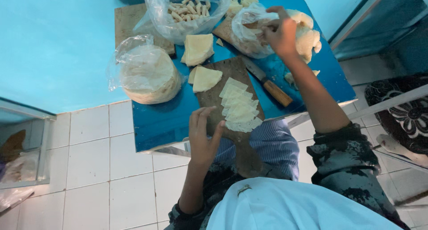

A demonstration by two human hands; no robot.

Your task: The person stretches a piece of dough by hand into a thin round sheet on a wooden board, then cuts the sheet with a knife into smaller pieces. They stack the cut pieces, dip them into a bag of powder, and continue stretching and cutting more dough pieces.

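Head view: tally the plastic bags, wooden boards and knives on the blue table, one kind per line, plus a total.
Plastic bags: 3 — one of rolled sticks, one of round flat sheets, one under the right hand at
Wooden boards: 3 — by the left hand
Knives: 1
Total: 7

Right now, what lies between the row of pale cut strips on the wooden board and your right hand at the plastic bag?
In the head view, a wooden-handled knife lies on the blue table between the strips and the right hand.
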